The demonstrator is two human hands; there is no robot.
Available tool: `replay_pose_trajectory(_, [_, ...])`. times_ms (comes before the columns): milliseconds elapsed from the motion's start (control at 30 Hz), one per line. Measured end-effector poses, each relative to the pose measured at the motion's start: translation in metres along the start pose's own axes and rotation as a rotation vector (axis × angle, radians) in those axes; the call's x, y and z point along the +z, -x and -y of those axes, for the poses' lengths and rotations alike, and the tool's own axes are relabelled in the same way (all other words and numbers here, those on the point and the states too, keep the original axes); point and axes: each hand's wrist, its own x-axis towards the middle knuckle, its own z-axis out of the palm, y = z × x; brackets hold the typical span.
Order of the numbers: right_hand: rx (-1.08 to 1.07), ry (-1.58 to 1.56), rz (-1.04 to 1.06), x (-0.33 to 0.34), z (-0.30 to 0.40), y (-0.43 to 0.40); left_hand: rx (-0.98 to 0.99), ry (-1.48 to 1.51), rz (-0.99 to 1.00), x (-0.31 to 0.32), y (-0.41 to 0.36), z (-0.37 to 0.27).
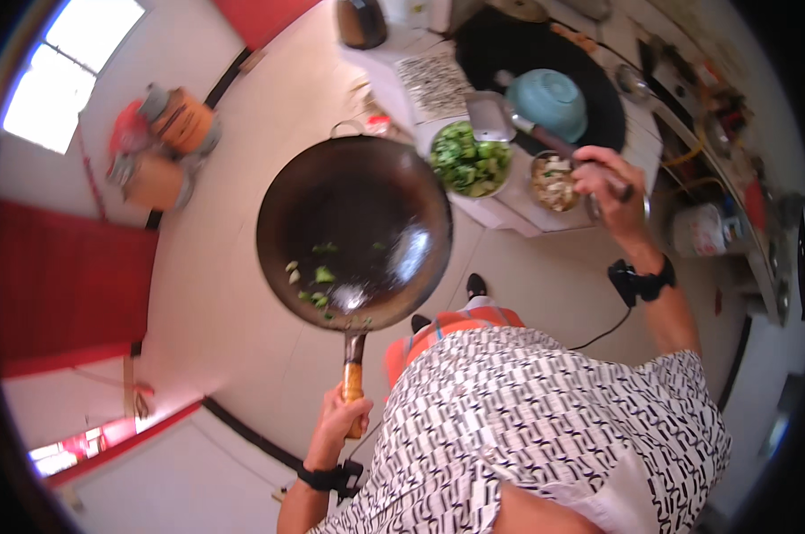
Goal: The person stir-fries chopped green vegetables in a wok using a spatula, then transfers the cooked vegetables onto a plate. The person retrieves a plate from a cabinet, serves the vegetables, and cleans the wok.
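My left hand (pixel 343 414) grips the wooden handle (pixel 353 387) of a dark wok (pixel 349 207), held out over the floor. A few green leaf pieces and pale bits cling to the near side of its inner surface. In my right hand (pixel 612 187) is the dark handle of a metal wok spatula (pixel 490 117). The spatula's blade is above the counter, by the rim of a bowl of chopped greens (pixel 470 163). Under that hand stands a smaller bowl of pale chopped pieces (pixel 554 183), partly covered by the hand and handle.
A light blue basin (pixel 548 105) sits upside down on the round black surface (pixel 486 40) of the counter. A speckled board (pixel 434 83) lies beside it. Orange gas cylinders (pixel 185 123) stand by the wall at left. A shelf rack (pixel 723 173) with kitchen things runs along the right.
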Motion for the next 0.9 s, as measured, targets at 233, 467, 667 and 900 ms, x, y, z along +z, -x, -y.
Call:
replay_pose_trajectory(233, [0.363,-0.370,0.165,0.104,0.018,-0.008,-0.037,0.001,0.046,-0.049,0.023,0.017])
replay_pose_trajectory(467, [0.360,-0.461,0.352,0.187,0.067,-0.034,0.029,-0.117,0.041,-0.060,0.058,0.009])
replay_pose_trajectory(667, [-0.095,-0.448,0.605,0.190,0.084,-0.015,0.041,-0.179,0.079,-0.052,0.065,-0.005])
replay_pose_trajectory(900, [-0.887,-0.200,0.597,0.182,0.090,0.020,0.032,-0.205,0.101,-0.049,0.055,-0.014])
